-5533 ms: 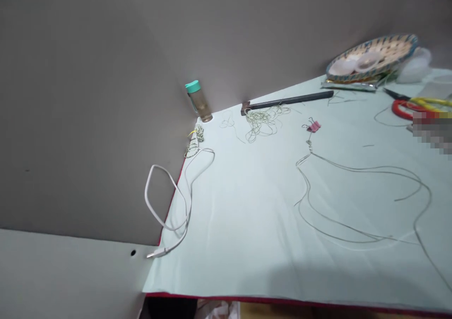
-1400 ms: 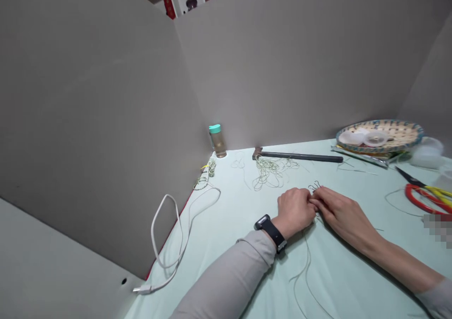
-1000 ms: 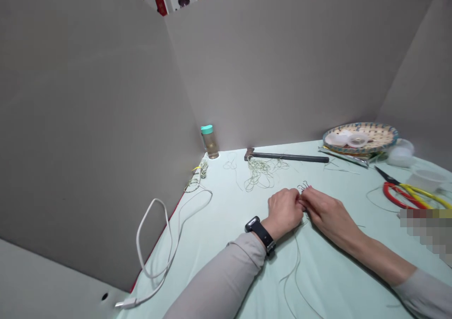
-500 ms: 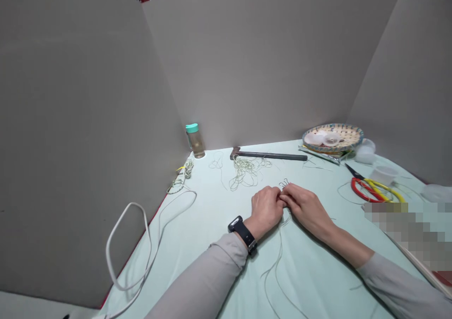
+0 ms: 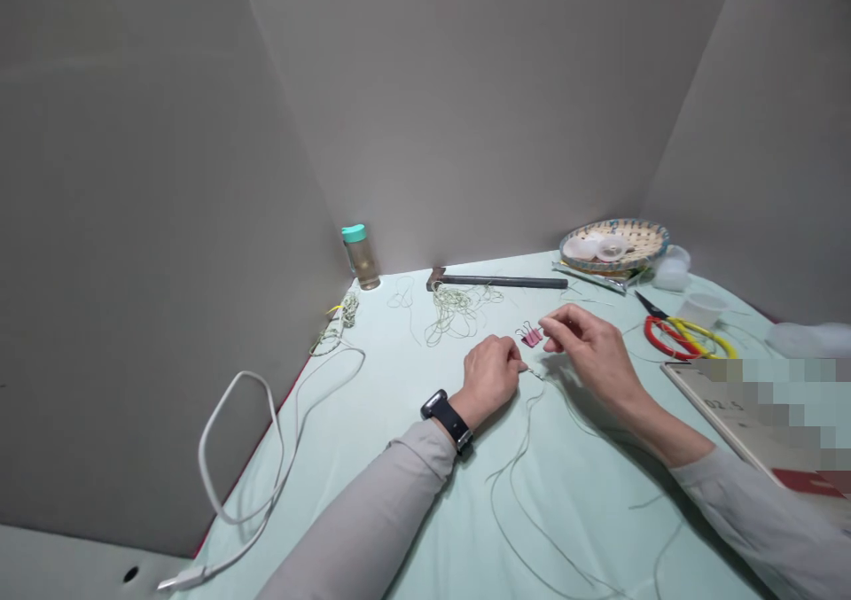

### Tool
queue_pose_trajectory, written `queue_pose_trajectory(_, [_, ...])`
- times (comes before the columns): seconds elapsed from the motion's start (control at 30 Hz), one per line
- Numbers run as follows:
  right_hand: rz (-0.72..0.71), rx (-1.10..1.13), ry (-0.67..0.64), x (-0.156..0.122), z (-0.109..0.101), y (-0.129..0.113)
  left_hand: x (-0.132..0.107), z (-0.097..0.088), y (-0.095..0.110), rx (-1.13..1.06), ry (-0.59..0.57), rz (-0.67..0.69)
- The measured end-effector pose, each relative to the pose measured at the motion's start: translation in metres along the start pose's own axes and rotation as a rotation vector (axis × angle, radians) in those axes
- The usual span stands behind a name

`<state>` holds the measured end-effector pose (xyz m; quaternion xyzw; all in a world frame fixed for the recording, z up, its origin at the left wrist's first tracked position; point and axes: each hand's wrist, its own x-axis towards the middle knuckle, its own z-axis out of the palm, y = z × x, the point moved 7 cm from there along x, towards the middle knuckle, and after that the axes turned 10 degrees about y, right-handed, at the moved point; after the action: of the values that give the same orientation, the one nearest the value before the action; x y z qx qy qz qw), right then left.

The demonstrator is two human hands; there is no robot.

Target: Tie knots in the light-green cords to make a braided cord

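Note:
My left hand (image 5: 490, 374), with a dark watch at the wrist, rests on the cloth. Its thumb and finger pinch the short twisted end of a thin pale cord (image 5: 535, 374). Loose strands of the cord trail from there toward the front of the table. Just above and to the right, my right hand (image 5: 589, 352) has its fingertips closed at the edge of a pink binder clip (image 5: 531, 338) with wire handles. The clip stands apart from the cord end; part of the fingers' hold is hidden.
Behind lie a tangle of cord (image 5: 456, 312) and a hammer (image 5: 498, 281). A bottle (image 5: 363, 259) stands back left, above a white cable (image 5: 279, 494). To the right are a woven basket (image 5: 655, 241), scissors (image 5: 691, 336), plastic cups (image 5: 703, 309) and a partly blurred flat device (image 5: 698, 385).
My hands have come apart. The right hand has moved up and right, exposing the pink clip and the cord end. My left hand stays low, and the view has shifted slightly.

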<state>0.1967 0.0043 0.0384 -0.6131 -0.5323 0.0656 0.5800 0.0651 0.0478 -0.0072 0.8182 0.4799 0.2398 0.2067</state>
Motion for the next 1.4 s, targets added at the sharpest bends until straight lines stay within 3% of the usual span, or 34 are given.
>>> queue_pose_trajectory(0.13, [0.07,0.074,0.065,0.003,-0.016,-0.001,0.002,0.003,-0.002,-0.13,-0.069,-0.028])
queue_pose_trajectory(0.27, [0.096,0.185,0.048,0.006,-0.022,-0.012,-0.009,-0.012,-0.001,-0.333,-0.303,-0.017])
queue_pose_trajectory(0.43, [0.131,0.336,-0.178,-0.008,-0.006,-0.033,-0.056,-0.072,-0.015,-0.476,-0.72,0.014])
queue_pose_trajectory(0.53, [0.123,0.387,-0.389,-0.026,0.016,-0.054,-0.084,-0.108,-0.039,-0.478,-0.808,-0.018])
queue_pose_trajectory(0.63, [0.076,0.384,-0.57,-0.046,0.045,-0.076,-0.095,-0.119,-0.067,-0.411,-0.771,-0.051])
queue_pose_trajectory(0.73, [0.019,0.327,-0.682,-0.061,0.082,-0.086,-0.091,-0.11,-0.087,-0.286,-0.648,-0.05])
queue_pose_trajectory(0.9, [-0.075,0.154,-0.661,-0.065,0.131,-0.082,-0.08,-0.108,-0.097,-0.11,-0.356,-0.003])
queue_pose_trajectory(1.07, [-0.163,0.004,-0.642,-0.066,0.153,-0.079,-0.077,-0.12,-0.115,-0.063,-0.139,-0.077])
queue_pose_trajectory(1.2, [-0.235,-0.116,-0.648,-0.069,0.164,-0.08,-0.071,-0.119,-0.126,-0.074,0.048,-0.143])
queue_pose_trajectory(1.4, [-0.326,-0.222,-0.663,-0.074,0.176,-0.083,-0.064,-0.115,-0.12,-0.083,0.141,-0.12])
